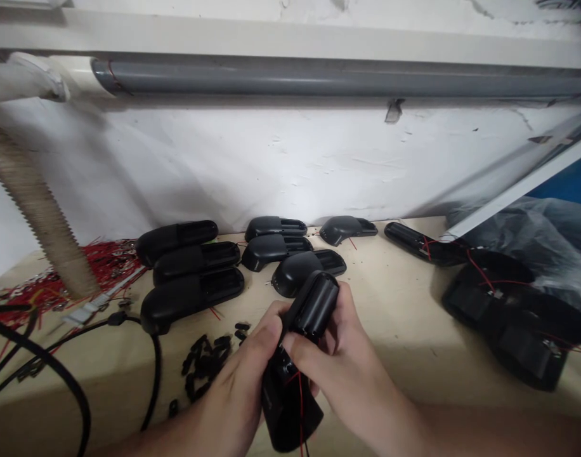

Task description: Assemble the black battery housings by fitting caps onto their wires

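Between my hands, above the table's front part, is a black plastic housing (290,412) with a red wire hanging from it. My left hand (255,355) is closed round its left side, the thumb near the middle. My right hand (340,362) grips the right side, its thumb pressed on the inner part below a ribbed upper end. The fingertips behind the housing are partly hidden. Just beyond it lies a similar black housing (297,273), one of several standing in two groups. Small black parts (205,362) lie scattered left of my hands.
Red wires (38,285) are heaped at the left beside a corrugated hose (43,209). A black cable (155,374) loops at the front left. Open black shells (523,336) with red wires lie at the right, near clear plastic (547,235). A grey pipe (271,79) crosses the wall.
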The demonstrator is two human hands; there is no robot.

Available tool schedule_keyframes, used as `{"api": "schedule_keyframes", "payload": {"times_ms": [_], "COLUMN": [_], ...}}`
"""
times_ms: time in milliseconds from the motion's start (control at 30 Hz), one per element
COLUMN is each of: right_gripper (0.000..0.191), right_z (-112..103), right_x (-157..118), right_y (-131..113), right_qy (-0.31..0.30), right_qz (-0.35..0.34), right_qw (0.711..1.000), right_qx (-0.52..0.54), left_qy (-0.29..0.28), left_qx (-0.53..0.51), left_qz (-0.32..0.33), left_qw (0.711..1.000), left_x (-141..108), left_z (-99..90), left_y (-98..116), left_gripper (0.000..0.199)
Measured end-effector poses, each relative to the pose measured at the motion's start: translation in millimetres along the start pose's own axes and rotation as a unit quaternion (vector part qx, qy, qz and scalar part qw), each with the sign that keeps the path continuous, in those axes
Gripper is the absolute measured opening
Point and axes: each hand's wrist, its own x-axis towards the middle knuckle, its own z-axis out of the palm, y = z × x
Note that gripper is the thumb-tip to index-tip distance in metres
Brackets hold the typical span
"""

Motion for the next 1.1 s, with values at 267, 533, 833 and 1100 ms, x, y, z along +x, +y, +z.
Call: {"api": "schedule_keyframes", "payload": {"times_ms": [267,533,833,1100], "right_gripper": [0.044,0.051,0.052,0.047], "right_z": [-1.3,-3.9,-4.8,-5.0], "right_x": [2.2,0.9,1.1,0.3], "right_y": [-2.7,-1.6,0.8,1.5], "right_qy": [0.000,-0.044,-0.023,-0.028], "right_qz": [-0.031,0.004,-0.005,-0.018], "right_qw": [0.999,0.999,1.000,0.999], "right_qx": [-0.016,0.026,-0.017,-0.020], "left_qy": [0.020,-0.034,-0.013,-0.022], "left_qx": [-0.085,-0.164,-0.186,-0.192], "left_qz": [-0.057,-0.178,-0.165,-0.162], "left_qw": [0.995,0.970,0.969,0.968], "left_x": [4.8,8.1,8.9,10.1], "left_z": [3.2,2.4,-0.2,-0.5], "left_y": [2.4,13.2,12.0,12.6], "left_gripper": [0.053,0.075,0.056,0.058]}}
